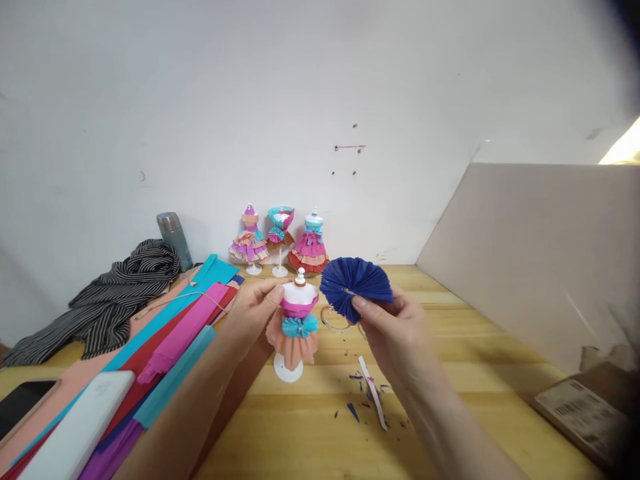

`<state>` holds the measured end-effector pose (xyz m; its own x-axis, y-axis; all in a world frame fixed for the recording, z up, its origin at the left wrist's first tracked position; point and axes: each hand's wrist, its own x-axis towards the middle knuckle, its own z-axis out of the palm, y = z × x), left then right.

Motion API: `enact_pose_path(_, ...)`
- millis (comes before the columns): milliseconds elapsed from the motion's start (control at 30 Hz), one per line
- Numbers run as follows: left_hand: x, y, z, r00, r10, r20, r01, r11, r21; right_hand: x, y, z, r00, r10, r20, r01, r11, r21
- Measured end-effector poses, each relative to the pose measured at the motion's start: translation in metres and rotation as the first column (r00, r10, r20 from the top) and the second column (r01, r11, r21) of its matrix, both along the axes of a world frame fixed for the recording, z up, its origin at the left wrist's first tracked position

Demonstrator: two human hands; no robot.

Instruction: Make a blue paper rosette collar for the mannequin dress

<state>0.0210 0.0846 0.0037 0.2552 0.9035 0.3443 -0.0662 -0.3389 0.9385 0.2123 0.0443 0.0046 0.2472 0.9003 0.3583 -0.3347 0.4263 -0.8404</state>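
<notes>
Nearest cam: L forearm [195,403] & R forearm [435,400], reaching in from the bottom edge. L hand [255,310] has thumb + fingers clamped on one shoulder of a mini dress form [300,293], mid-table, approx upright; can't tell if its white base [289,371] bears on the wood. Form wears pink crepe-paper bodice [299,309], turquoise bow [300,325], peach skirt [295,350]. R hand [390,317] pinches a navy pleated paper fan [355,280], thumb in front, fingers behind, just beside the form but apart from it. Below fan: thin ring [335,327], partly hidden. Nearer, on wooden tabletop [280,433]: white strip [374,397] w/ blue scraps [353,412]. Further out, L side: layered crepe-paper sheets [170,330] w/ white slab [77,430] on top, phone [25,403], striped cloth [145,267], tumbler [175,241]. Bg: 3 dressed mini forms [281,223] by wall [250,100]. R side: pale panel [525,247], labelled cardboard box [580,413].
</notes>
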Motion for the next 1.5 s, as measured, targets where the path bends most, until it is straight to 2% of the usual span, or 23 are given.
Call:
enact_pose_path(133, -0.002, 0.002, -0.001, 0.998, 0.056, -0.013, -0.056, 0.998, 0.028, 0.003, 0.002, 0.0, 0.995, -0.096, 0.011, 0.095, 0.994, 0.044)
enact_pose_path(267, -0.007, 0.001, 0.003, 0.998, 0.047, -0.039, -0.046, 0.998, 0.03, 0.006, 0.014, -0.001, 0.996, -0.084, -0.023, 0.085, 0.994, 0.062)
enact_pose_path(400, -0.014, 0.0, 0.006, 0.996, -0.05, -0.075, 0.051, 0.999, 0.007, 0.007, 0.026, -0.005, 1.0, -0.011, -0.027, 0.011, 1.0, -0.01)
enact_pose_path(533, -0.023, 0.003, 0.005, 0.977, -0.149, -0.154, 0.164, 0.983, 0.085, 0.006, 0.027, -0.008, 0.996, 0.091, 0.001, -0.091, 0.993, -0.075)
enact_pose_path(700, -0.034, -0.003, 0.014, 0.922, -0.219, -0.319, 0.277, 0.949, 0.15, 0.002, 0.021, -0.009, 0.981, 0.187, 0.045, -0.184, 0.981, -0.064)
enact_pose_path(833, -0.035, -0.015, 0.029, 0.864, -0.319, -0.39, 0.421, 0.883, 0.208, -0.001, 0.014, -0.011, 0.966, 0.223, 0.129, -0.221, 0.975, -0.031)
enact_pose_path(933, -0.036, -0.02, 0.036, 0.831, -0.373, -0.413, 0.481, 0.854, 0.197, -0.004, 0.005, -0.007, 0.948, 0.203, 0.245, -0.212, 0.977, 0.014)
enact_pose_path(1033, -0.041, -0.021, 0.037, 0.796, -0.395, -0.459, 0.512, 0.844, 0.161, -0.007, -0.007, -0.001, 0.922, 0.124, 0.368, -0.162, 0.984, 0.073)
enact_pose_path(1167, -0.047, -0.016, 0.036, 0.782, -0.357, -0.51, 0.501, 0.848, 0.174, -0.012, -0.018, 0.0, 0.868, 0.041, 0.495, -0.155, 0.969, 0.192)
enact_pose_path(1367, -0.051, -0.006, 0.03, 0.735, -0.374, -0.565, 0.591, 0.762, 0.265, -0.018, -0.016, -0.006, 0.847, 0.073, 0.526, -0.224, 0.948, 0.229)
enact_pose_path(1500, -0.051, -0.006, 0.03, 0.763, -0.367, -0.532, 0.564, 0.781, 0.27, -0.017, -0.009, -0.009, 0.855, 0.052, 0.515, -0.208, 0.946, 0.249)
